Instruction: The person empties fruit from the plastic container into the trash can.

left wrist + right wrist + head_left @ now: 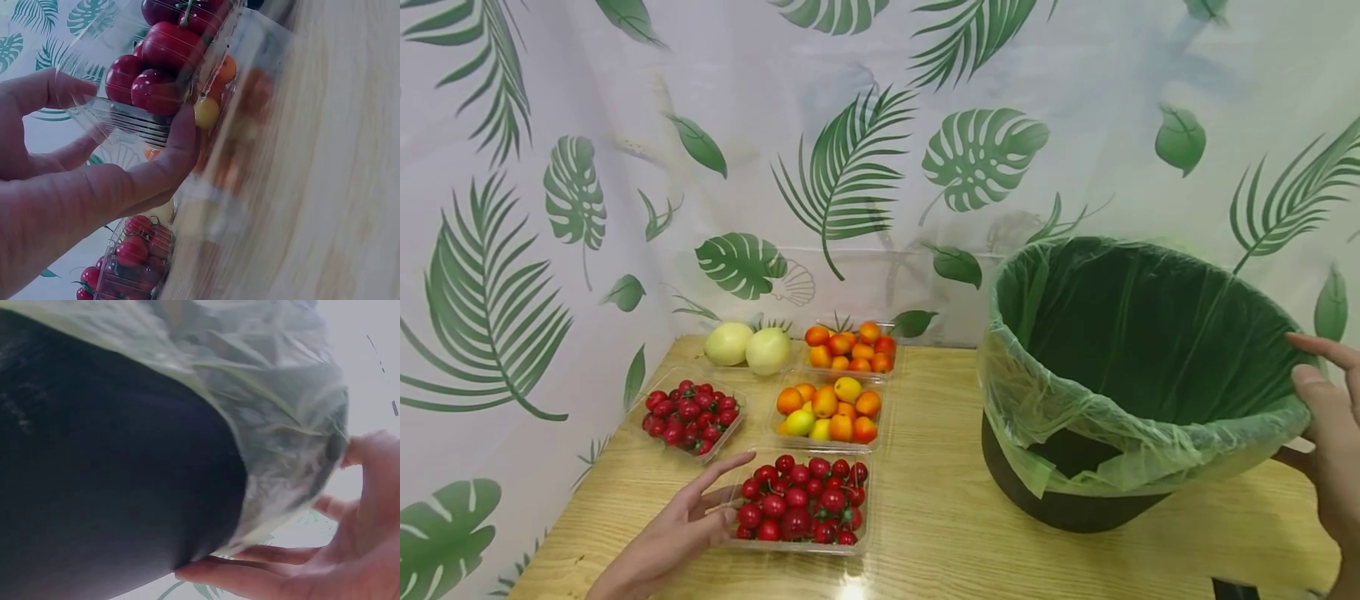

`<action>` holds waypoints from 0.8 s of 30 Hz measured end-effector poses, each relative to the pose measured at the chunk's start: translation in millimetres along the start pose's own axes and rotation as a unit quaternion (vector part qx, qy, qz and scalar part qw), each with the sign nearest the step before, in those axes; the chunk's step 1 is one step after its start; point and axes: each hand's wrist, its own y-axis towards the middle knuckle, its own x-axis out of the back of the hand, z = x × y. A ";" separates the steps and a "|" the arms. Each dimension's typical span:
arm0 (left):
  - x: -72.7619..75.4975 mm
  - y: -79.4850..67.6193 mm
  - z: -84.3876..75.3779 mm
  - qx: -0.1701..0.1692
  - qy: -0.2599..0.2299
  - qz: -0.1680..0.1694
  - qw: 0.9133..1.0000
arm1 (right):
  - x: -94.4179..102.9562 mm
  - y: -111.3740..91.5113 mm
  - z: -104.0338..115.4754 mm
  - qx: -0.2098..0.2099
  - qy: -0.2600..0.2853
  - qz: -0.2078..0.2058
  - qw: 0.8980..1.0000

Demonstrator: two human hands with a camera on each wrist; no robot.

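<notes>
My left hand (673,529) is at the left end of a clear plastic box of cherries (797,500) at the front of the table. In the left wrist view the thumb presses one side of the box (147,128) and fingers lie on the other side, so the hand pinches its end. My right hand (1330,425) holds the right rim of a black trash bin (1075,504), lined with a translucent green bag (1052,392). Its thumb and a finger are at the rim; in the right wrist view other fingers touch the bin's outer side (125,475).
Behind the cherries stand a box of orange and yellow fruits (827,408) and a box of orange-red fruits (850,350). A box of small red fruits (692,417) is at the left. Two pale round fruits (748,346) sit at the back, near a leaf-print curtain (865,258).
</notes>
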 end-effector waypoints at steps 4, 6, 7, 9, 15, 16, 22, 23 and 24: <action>-3.7 -1.0 -6.6 0.009 -0.037 0.027 0.999 | 16.0 9.9 -24.4 0.004 0.039 0.063 0.997; -6.2 -1.4 -10.3 0.013 -0.041 0.031 0.999 | 20.6 9.6 -21.8 0.000 0.086 0.098 0.992; -7.5 -1.5 -12.1 0.013 -0.042 0.031 0.999 | 21.4 8.9 -20.2 -0.001 0.093 0.105 0.990; -10.0 -1.2 -15.7 0.007 -0.047 0.027 0.998 | 21.1 6.3 -13.3 -0.004 0.112 0.119 0.986; -14.4 -0.3 -27.2 -0.041 -0.070 0.025 0.996 | 13.3 -1.4 10.8 -0.014 0.152 0.110 0.982; -14.6 0.4 -29.6 -0.050 -0.072 0.026 0.996 | 10.9 -1.9 14.7 -0.012 0.155 0.104 0.982; -15.1 9.2 -44.1 -0.105 -0.091 0.034 0.990 | -7.6 -3.8 37.3 0.011 0.111 0.073 0.991; -15.1 10.7 -46.2 -0.115 -0.092 0.032 0.989 | -9.6 -4.2 39.6 0.012 0.111 0.072 0.991; -15.0 12.1 -48.6 -0.120 -0.095 0.028 0.988 | -11.1 -4.8 41.2 0.013 0.127 0.073 0.989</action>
